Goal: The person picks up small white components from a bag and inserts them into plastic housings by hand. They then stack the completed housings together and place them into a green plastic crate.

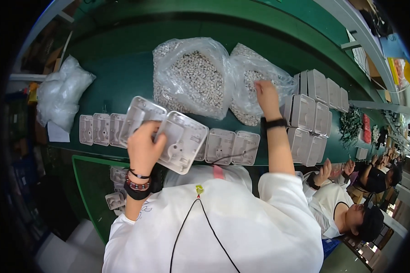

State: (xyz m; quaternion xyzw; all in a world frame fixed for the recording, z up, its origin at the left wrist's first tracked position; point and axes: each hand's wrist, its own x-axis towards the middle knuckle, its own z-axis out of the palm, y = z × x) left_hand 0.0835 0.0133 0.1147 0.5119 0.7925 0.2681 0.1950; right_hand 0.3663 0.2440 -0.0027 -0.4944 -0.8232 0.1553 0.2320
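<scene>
My left hand is closed on grey plastic housings, shallow rectangular shells with posts moulded inside. One housing tilts to the right of the thumb, while another housing shows beyond the fingers. Over the smaller bag of small pale parts, at its right side, is my right hand. Its fingers are drawn together, and what they may hold is too small to make out. Beside that bag stands a larger open clear plastic bag, full of the same kind of parts.
Housings line the bench's near edge, with stacked housings at the right. A bundled clear plastic bag sits far left. Below the bench, a green bin contains more housings. Co-workers sit along the right.
</scene>
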